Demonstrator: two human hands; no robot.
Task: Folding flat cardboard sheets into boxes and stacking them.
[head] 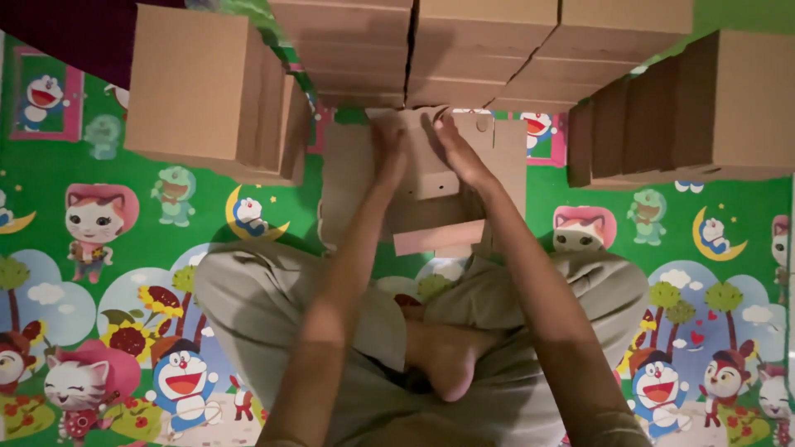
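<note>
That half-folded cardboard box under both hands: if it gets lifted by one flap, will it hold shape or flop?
The cardboard box is probably light, being thin brown board. It likely flexes at the creases, since flaps stick out unfolded beneath the left hand and right hand. It seems unlikely to roll: its faces look flat against the play mat.

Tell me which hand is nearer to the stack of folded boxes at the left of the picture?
Left. The left hand presses the half-folded box beside the left stack; the right hand lies farther away.
</note>
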